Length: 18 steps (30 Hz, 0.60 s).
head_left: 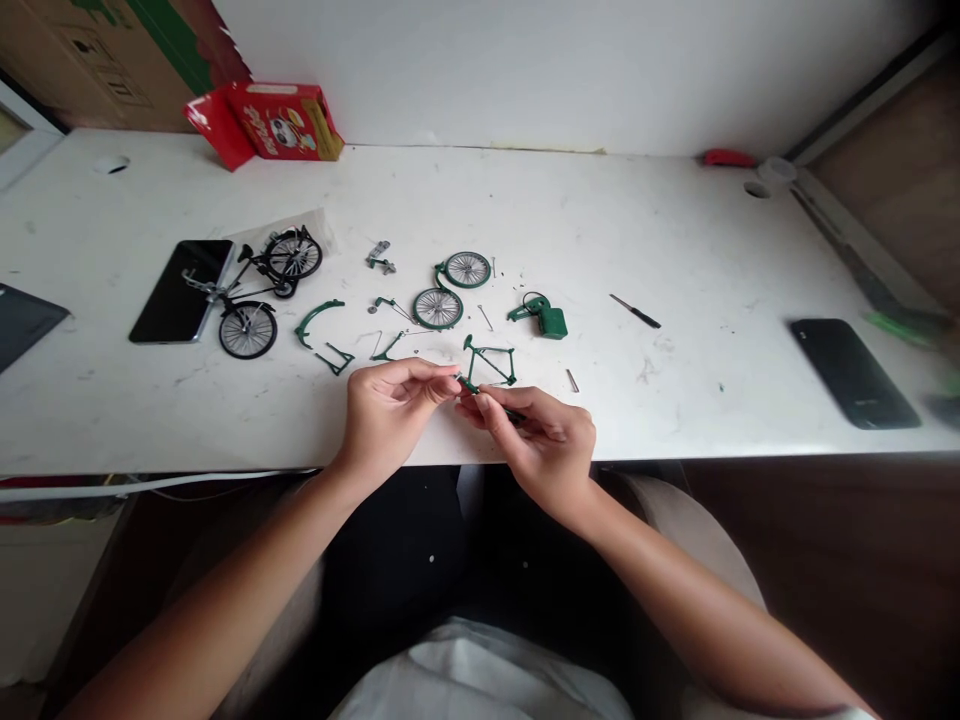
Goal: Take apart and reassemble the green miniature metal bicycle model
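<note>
L hand, R hand – grn part (pinched)

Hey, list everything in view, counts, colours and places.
table: 1, white, across view
held piece: count unclear, green, front middle
bicycle frame: 1, green, beyond held piece
spoked wheels: 2, green, centre
loose parts: several, green or silver, around wheels
boxy piece: 1, green, right of wheels
slim tool: 1, dark, right
phones: 2, black, right and left
model bicycle: 1, black, partly over left phone
bag: 1, clear, beside model bicycle
packet: 1, red, back left
carton: 1, brown, behind packet
unclear object: 1, red, back right
round container: 1, translucent, back right
flat object: 1, dark, left edge
left hand: 1, bare, on held piece
right hand: 1, bare, on held piece
</note>
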Motion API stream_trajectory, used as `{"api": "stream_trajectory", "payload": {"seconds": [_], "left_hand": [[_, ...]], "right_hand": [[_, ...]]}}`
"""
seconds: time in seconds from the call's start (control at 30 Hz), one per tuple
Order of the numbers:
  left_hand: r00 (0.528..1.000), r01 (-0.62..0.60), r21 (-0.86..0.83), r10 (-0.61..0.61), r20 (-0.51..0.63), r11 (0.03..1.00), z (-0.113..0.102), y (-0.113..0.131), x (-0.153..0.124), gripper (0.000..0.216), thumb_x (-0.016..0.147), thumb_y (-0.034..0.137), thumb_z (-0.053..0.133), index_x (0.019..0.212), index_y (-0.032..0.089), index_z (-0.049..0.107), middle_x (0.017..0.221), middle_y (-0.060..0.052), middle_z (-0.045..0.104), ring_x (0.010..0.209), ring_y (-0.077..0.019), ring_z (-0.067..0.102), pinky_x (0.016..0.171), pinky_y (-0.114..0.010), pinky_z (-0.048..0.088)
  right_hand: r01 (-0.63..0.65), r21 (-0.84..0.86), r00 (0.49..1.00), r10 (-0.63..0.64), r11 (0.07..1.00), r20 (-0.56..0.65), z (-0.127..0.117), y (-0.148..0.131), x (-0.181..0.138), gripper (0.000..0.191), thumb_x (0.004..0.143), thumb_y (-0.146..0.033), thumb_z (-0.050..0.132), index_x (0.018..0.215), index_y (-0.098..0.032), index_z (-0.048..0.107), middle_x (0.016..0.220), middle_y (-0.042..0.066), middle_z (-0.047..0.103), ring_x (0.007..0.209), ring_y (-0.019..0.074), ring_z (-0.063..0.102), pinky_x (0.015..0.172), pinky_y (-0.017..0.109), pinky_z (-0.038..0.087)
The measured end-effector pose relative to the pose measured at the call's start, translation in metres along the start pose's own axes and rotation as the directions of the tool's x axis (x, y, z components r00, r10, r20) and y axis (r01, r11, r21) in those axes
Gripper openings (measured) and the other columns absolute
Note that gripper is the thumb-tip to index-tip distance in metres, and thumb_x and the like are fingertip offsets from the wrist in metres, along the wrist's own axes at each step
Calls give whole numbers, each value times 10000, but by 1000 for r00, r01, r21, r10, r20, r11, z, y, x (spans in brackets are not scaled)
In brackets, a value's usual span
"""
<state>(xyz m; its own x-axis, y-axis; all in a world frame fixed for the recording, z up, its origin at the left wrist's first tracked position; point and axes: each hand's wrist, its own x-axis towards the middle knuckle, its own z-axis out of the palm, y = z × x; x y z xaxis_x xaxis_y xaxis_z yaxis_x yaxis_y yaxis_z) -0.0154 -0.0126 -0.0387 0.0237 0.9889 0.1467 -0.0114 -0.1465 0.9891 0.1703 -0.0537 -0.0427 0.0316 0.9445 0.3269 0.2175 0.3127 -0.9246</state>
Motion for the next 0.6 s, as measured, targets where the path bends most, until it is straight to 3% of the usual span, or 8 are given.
{"api": "stream_trajectory", "payload": {"seconds": [0.23, 0.37, 0.47, 0.6], "left_hand": [[998, 8, -98, -15, -67, 995, 3, 6, -1, 257, 838, 345, 946, 1032, 190, 882, 1030, -106, 868, 914, -229, 838, 883, -333, 686], [998, 23, -110, -29, -53, 994, 4, 9, -2, 369, 804, 348, 969, 1105, 166, 855, 1010, -120, 868, 879, -240, 843, 849, -355, 704], [999, -15, -69, 12, -35, 998, 4, 10, -3, 359, 829, 347, 947, 1124, 167, 848, 992, -115, 866, 854, -235, 838, 804, -348, 702], [977, -212, 138, 209, 33, 968, 0, 15, -1, 146, 935, 271, 839, 1056, 193, 868, 987, -96, 859, 841, -207, 812, 806, -335, 671]], "right_hand": [[45, 3, 997, -45, 999, -65, 3, 1, 2, 197, 947, -256, 836, 1140, -235, 806, 1085, 69, 865, 952, 214, 843, 847, 342, 713], [-154, 177, 987, 160, 972, -22, 3, -4, 8, 224, 908, -367, 877, 1051, -222, 785, 944, 54, 834, 760, 180, 799, 692, 306, 684], [-323, 282, 946, 312, 904, 84, 0, -8, 15, 303, 858, -445, 910, 968, -198, 773, 788, 23, 771, 597, 135, 697, 520, 246, 576], [-454, 299, 888, 397, 840, 233, -6, -8, 22, 364, 865, -525, 883, 902, -181, 771, 651, -13, 683, 491, 90, 542, 430, 214, 422]]}}
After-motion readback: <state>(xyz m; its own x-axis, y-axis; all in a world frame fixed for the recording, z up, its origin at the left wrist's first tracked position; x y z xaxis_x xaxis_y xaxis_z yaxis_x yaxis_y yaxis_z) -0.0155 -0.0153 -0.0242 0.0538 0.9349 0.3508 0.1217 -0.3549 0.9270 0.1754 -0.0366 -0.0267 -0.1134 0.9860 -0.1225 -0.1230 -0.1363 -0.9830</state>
